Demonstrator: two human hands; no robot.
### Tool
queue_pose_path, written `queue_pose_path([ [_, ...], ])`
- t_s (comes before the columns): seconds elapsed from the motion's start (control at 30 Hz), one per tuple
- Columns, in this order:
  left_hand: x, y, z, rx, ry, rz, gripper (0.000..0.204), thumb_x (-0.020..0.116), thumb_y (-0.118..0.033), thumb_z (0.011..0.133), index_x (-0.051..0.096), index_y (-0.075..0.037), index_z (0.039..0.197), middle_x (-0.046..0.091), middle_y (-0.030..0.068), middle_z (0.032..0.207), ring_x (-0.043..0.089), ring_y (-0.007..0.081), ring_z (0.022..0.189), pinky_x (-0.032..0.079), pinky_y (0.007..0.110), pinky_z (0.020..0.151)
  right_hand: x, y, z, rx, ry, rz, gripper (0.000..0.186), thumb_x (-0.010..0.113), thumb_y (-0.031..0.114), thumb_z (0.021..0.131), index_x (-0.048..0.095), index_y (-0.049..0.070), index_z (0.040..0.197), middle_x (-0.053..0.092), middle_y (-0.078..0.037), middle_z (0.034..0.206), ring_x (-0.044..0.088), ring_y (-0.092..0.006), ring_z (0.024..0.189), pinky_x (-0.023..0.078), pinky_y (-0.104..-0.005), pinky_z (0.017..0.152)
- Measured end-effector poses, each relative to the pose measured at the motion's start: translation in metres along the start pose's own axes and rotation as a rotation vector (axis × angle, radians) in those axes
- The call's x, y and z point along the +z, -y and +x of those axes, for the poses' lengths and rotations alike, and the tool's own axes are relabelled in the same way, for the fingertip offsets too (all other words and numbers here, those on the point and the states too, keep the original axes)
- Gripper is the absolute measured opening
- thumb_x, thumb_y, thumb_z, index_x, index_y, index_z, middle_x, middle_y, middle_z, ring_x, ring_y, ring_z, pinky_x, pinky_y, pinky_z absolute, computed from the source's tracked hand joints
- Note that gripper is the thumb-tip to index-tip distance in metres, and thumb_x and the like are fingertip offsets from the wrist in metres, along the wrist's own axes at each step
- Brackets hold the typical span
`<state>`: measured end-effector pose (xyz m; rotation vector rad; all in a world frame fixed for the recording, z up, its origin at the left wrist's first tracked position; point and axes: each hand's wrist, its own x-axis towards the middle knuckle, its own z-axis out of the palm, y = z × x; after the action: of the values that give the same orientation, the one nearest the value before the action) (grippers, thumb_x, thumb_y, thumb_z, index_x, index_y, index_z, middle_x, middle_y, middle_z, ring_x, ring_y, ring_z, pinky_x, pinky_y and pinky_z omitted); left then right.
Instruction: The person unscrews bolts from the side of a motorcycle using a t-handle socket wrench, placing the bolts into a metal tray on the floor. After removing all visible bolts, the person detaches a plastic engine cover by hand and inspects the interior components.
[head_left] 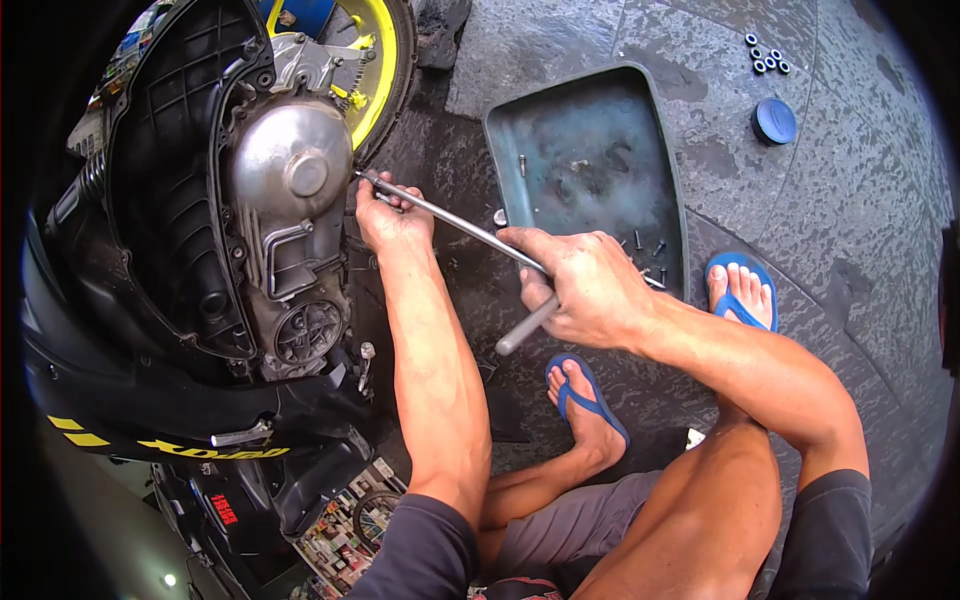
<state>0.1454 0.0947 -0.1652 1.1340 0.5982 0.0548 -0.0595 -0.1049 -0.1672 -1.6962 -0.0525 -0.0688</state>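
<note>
A long metal T-handle wrench [455, 221] slants from the scooter's engine down to the right. My left hand [395, 218] is closed around its far end, beside the edge of the round silver engine cover [290, 155]. What the wrench tip touches is too small to make out. My right hand [597, 287] grips the other end of the wrench, its crossbar sticking out below my fingers. Left of the silver cover lies the black ribbed inside of an open case [165, 190]. A round finned part [308, 332] shows low on the engine.
A dark plastic tray [668, 170] with several loose bolts [659, 247] sits on the stone floor, partly behind my right hand. Beyond it are a blue round lid [774, 121] and several small rollers [759, 67]. The yellow-rimmed wheel [385, 70] stands at the far left.
</note>
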Motion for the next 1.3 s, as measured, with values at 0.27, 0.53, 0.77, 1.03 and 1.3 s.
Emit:
queue_pose_path([
  [0.27,-0.011,0.036,-0.136,-0.448,0.587,0.411,0.039,0.052,-0.04,0.098,0.061,-0.003,0.089,0.05,-0.0014,0.06,0.038,0.0042,0.044,0.03,0.019,0.039,0.025,-0.012,0.014,0.787,0.092,1.504,0.024,0.048,0.024,0.094,0.06,0.003,0.095,0.064,-0.009,0.075,0.061,-0.0203,0.064,0.05,-0.034,0.062],
  [0.53,-0.025,0.043,-0.126,-0.31,0.466,0.485,0.041,0.058,-0.042,0.095,0.058,-0.003,0.082,0.035,-0.0072,0.06,0.029,0.002,0.044,0.023,0.02,0.038,-0.007,0.016,-0.031,-0.206,-0.04,0.014,0.051,0.067,0.014,0.08,0.057,0.005,0.129,0.063,-0.014,0.069,0.064,-0.0324,0.062,0.052,-0.0385,0.059],
  [0.77,-0.021,0.043,-0.148,-0.398,0.648,0.448,0.034,0.055,-0.034,0.098,0.062,-0.002,0.089,0.038,-0.0081,0.06,0.035,0.0015,0.046,0.026,0.017,0.04,0.008,0.003,-0.028,0.439,0.056,0.161,0.027,0.054,0.022,0.096,0.068,-0.001,0.089,0.06,-0.014,0.06,0.06,-0.0298,0.054,0.048,-0.0388,0.057],
  [1.03,-0.032,0.051,-0.15,-0.463,0.71,0.369,0.031,0.057,-0.034,0.097,0.064,-0.006,0.088,0.036,-0.0098,0.058,0.031,0.0005,0.049,0.024,0.018,0.042,0.01,-0.001,-0.054,0.1,-0.124,-0.11,0.022,0.055,-0.002,0.085,0.066,-0.001,0.105,0.059,-0.019,0.067,0.058,-0.0284,0.056,0.049,-0.0342,0.059],
  [1.3,-0.013,0.051,-0.147,-0.358,0.71,0.391,0.031,0.059,-0.036,0.096,0.064,-0.007,0.086,0.034,-0.0119,0.055,0.026,-0.0006,0.044,0.019,0.02,0.039,0.021,0.0,-0.066,-0.129,-0.054,-0.259,0.046,0.055,-0.012,0.075,0.064,0.002,0.117,0.064,-0.016,0.077,0.065,-0.0269,0.068,0.052,-0.0328,0.066],
])
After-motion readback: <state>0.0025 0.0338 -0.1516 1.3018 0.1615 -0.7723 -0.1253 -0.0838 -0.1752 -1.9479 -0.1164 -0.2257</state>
